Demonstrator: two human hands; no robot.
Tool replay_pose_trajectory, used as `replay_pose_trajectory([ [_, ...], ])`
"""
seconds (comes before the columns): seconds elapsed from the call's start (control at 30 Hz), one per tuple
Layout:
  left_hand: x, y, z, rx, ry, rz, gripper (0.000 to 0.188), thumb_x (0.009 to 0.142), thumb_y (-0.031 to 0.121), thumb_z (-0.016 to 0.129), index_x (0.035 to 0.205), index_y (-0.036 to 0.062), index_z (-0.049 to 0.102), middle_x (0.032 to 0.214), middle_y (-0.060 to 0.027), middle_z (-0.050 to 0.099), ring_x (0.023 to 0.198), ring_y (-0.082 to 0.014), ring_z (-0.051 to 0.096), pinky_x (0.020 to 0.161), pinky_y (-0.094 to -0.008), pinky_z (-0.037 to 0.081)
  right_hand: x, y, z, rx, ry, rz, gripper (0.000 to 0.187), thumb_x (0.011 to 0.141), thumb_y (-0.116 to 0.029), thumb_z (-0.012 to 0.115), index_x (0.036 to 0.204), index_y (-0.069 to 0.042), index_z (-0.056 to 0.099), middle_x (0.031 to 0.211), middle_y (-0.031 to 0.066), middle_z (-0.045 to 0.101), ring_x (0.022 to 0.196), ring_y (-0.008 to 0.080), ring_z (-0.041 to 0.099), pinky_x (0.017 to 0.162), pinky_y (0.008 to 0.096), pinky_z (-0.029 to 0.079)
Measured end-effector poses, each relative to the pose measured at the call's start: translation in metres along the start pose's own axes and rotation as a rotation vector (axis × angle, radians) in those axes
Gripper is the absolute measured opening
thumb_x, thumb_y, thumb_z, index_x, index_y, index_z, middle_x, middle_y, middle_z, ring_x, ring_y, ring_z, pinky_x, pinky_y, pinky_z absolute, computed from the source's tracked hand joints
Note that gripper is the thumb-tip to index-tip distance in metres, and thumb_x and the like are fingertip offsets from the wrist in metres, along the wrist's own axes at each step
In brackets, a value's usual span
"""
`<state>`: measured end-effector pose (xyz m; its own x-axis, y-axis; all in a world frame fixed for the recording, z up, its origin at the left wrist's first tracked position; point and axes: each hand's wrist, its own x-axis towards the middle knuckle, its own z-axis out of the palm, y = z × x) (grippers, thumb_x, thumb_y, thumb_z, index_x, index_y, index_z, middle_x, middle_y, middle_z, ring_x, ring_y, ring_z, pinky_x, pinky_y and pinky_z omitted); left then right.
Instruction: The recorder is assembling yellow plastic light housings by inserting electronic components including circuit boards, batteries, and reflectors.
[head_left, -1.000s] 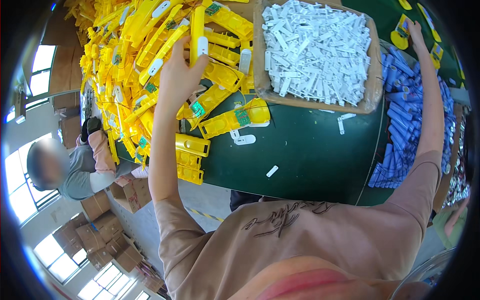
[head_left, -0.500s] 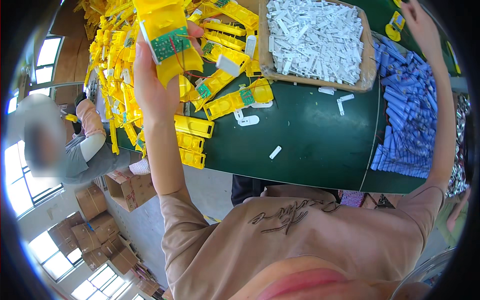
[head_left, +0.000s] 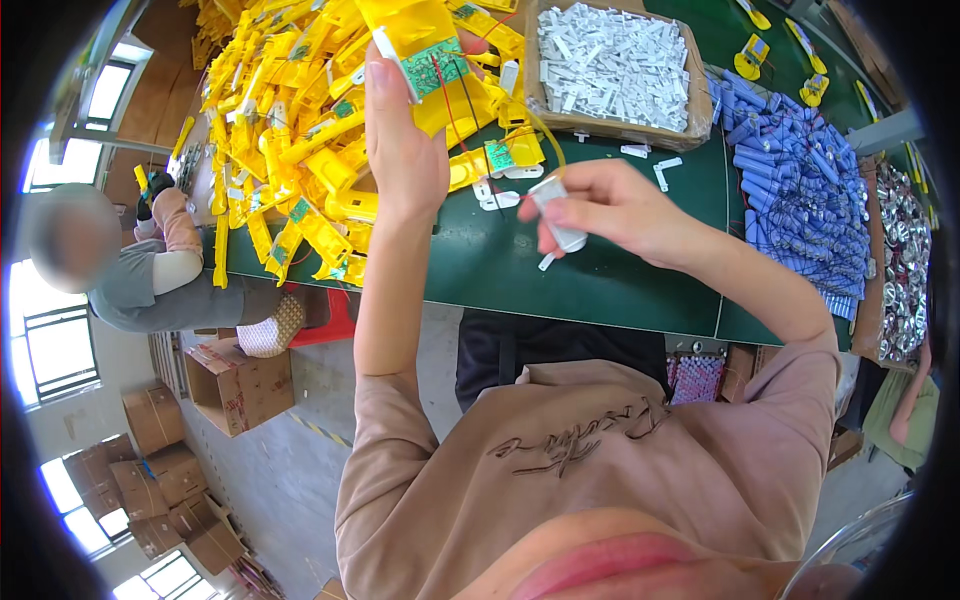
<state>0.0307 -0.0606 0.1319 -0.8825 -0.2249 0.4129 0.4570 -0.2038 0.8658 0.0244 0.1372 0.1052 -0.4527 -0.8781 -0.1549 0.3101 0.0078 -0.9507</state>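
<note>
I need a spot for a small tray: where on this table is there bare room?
The widest free patch on the green table lies before the cardboard box, between yellow cases and blue tubes; the right hand hovers above it. Loose white pieces dot its far side. Left and right are crowded.

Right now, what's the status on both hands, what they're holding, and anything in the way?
Left fingers gripping yellow casing with green board. Right fingers pinching white piece. Thin wires hanging from board; loose white parts on table.
</note>
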Motion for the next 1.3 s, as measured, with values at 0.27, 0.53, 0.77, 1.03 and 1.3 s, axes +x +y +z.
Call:
replay_pose_trajectory([
  [0.27,-0.006,-0.041,-0.013,0.203,0.140,0.107,0.039,0.100,0.033,0.030,0.121,0.0037,0.045,0.107,-0.0098,0.058,0.094,-0.0157,0.055,0.085,-0.0302,0.043,-0.011,-0.060,-0.008,0.194,0.209,-0.442,0.039,0.092,-0.026,0.053,0.124,-0.004,0.049,0.070,0.0062,0.060,0.062,0.0089,0.055,0.057,0.0231,0.044],
  [0.53,-0.015,-0.093,0.016,0.061,-0.064,-0.103,0.037,0.100,0.029,0.033,0.123,0.0017,0.043,0.112,-0.0084,0.055,0.100,-0.0156,0.053,0.092,-0.0302,0.039,0.023,-0.031,-0.048,0.003,0.583,-0.533,0.027,0.095,-0.021,0.051,0.101,0.002,0.061,0.079,0.0057,0.063,0.067,0.0107,0.057,0.059,0.0219,0.044],
  [0.77,-0.041,-0.128,0.020,0.109,-0.182,-0.244,0.043,0.099,0.028,0.030,0.131,0.0003,0.038,0.114,-0.0136,0.055,0.103,-0.0205,0.054,0.090,-0.0322,0.041,0.037,-0.021,-0.090,-0.547,0.672,-0.277,0.046,0.092,-0.043,0.052,0.103,-0.001,0.065,0.082,-0.0045,0.056,0.076,0.0014,0.048,0.068,0.0168,0.040],
  [1.03,-0.044,-0.123,0.019,0.592,-0.310,-0.010,0.038,0.095,0.019,0.040,0.126,-0.0036,0.042,0.106,-0.0147,0.055,0.090,-0.0215,0.055,0.080,-0.0318,0.044,0.053,-0.016,-0.088,-1.454,1.388,-0.204,0.033,0.097,-0.029,0.045,0.087,-0.003,0.063,0.074,0.0071,0.064,0.065,0.0170,0.060,0.061,0.0300,0.046],
  [1.3,-0.042,-0.118,0.017,0.040,-0.304,-0.414,0.051,0.092,0.043,0.035,0.118,0.0008,0.046,0.090,-0.0127,0.060,0.080,-0.0195,0.060,0.074,-0.0324,0.049,0.040,-0.039,-0.085,-0.644,0.970,-0.195,0.030,0.095,-0.024,0.045,0.096,0.001,0.063,0.087,0.0090,0.065,0.080,0.0136,0.061,0.073,0.0241,0.047],
])
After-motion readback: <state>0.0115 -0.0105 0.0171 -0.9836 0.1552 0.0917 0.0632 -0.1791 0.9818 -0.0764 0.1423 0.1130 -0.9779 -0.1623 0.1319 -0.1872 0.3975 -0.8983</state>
